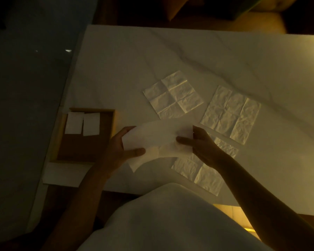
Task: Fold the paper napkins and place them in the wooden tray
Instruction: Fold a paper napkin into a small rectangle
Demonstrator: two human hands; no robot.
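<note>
Napkin (158,136) held over table (134,60) near edge, just right of wooden tray (58,138), long axis left-right, left hand (120,151) pinching its left end, right hand (203,147) pinching its right end.

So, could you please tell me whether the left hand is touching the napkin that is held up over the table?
Touching. The head view shows the left hand pinching the left end of the napkin, with its thumb lying across the paper's front.

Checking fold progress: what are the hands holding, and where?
One paper napkin: left hand pinches its left end, right hand its right end.
</note>
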